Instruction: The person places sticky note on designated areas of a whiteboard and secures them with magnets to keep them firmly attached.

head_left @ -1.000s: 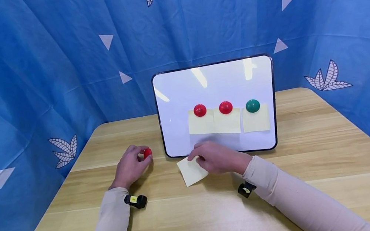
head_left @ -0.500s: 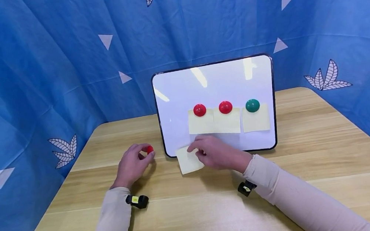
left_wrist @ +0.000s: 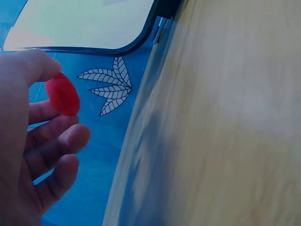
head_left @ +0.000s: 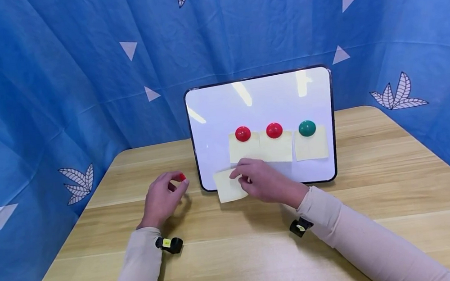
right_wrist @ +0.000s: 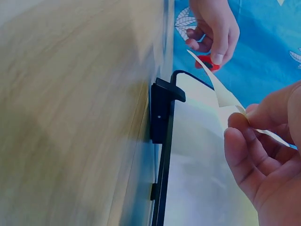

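My left hand (head_left: 160, 201) pinches a round red magnet (left_wrist: 63, 94) between thumb and forefinger, left of the whiteboard (head_left: 222, 109). In the left wrist view its other fingers curl loosely below the magnet. Thumb and fingertips of my right hand (head_left: 267, 180) pinch a pale yellow sticky note (head_left: 227, 187), which overlaps the board's lower left edge in the head view. In the right wrist view the note bends outward, apart from the board's face. Above it, two red magnets (head_left: 242, 134) and a green magnet (head_left: 307, 128) sit at the tops of yellow notes (head_left: 311, 150) on the board.
The whiteboard stands upright on a wooden table (head_left: 240, 256), held at its lower edge by a black foot (right_wrist: 161, 113). A blue patterned curtain (head_left: 214, 33) hangs behind and at both sides. Each wrist wears a small black camera (head_left: 174, 245).
My right hand has raised the sticky note from near the tabletop to in front of the board's lower left. My left hand has shifted slightly up and right with the red magnet.
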Action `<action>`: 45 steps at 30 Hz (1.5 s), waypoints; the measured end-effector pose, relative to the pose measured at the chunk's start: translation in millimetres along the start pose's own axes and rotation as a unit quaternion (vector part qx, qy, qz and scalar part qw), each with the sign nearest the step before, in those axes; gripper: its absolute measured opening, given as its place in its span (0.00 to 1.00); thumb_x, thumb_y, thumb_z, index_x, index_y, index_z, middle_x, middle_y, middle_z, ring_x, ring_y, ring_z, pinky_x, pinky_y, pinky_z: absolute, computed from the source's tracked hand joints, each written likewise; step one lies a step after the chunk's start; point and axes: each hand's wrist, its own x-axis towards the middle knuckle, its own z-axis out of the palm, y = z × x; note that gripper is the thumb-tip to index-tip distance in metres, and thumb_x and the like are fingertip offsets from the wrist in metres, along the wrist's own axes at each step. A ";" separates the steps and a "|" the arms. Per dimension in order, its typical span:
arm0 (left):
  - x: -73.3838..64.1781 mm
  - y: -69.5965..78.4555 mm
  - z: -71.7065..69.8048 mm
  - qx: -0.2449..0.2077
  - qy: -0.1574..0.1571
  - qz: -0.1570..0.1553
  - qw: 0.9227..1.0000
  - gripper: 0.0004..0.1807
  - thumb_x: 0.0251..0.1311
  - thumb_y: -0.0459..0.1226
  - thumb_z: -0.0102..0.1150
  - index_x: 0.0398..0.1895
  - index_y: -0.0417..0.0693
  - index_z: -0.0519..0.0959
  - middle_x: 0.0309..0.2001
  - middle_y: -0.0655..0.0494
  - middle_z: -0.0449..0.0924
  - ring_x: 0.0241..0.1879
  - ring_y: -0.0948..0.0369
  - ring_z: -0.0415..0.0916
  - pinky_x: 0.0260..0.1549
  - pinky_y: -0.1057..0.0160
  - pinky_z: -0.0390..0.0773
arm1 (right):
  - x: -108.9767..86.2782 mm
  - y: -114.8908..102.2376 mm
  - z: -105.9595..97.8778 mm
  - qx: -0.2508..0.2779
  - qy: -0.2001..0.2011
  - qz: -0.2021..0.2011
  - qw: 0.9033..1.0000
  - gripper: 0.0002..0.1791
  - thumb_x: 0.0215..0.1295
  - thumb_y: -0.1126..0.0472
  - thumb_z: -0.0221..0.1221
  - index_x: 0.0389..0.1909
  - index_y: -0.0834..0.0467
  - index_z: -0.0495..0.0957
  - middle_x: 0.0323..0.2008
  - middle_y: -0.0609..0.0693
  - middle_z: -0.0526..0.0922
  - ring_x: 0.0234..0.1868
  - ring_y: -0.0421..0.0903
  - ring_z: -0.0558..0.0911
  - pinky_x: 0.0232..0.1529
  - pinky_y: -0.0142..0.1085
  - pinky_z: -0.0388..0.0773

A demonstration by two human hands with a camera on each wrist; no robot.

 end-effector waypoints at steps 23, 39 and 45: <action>4.3 5.0 3.1 -0.041 0.092 0.052 0.994 0.21 0.66 0.54 0.61 0.52 0.50 0.81 0.45 0.55 0.79 0.33 0.60 0.75 0.30 0.58 0.76 | 7.5 5.1 -8.5 -0.004 0.057 -0.031 0.998 0.12 0.60 0.75 0.59 0.43 0.63 0.85 0.38 0.51 0.83 0.32 0.41 0.76 0.35 0.29 0.78; 13.8 12.8 1.5 -0.046 0.124 0.057 0.990 0.22 0.67 0.51 0.62 0.55 0.47 0.80 0.46 0.55 0.78 0.34 0.58 0.75 0.31 0.58 0.76 | 11.3 5.6 -9.1 0.006 0.098 -0.016 0.995 0.12 0.60 0.75 0.61 0.43 0.64 0.84 0.35 0.52 0.83 0.30 0.42 0.78 0.34 0.31 0.80; 20.1 14.5 -2.8 -0.068 0.134 0.060 0.987 0.23 0.67 0.52 0.61 0.56 0.47 0.80 0.46 0.56 0.79 0.34 0.59 0.76 0.33 0.58 0.77 | 15.8 5.8 -11.2 -0.004 0.100 0.011 0.995 0.13 0.61 0.73 0.62 0.46 0.63 0.84 0.39 0.52 0.85 0.32 0.41 0.79 0.36 0.30 0.80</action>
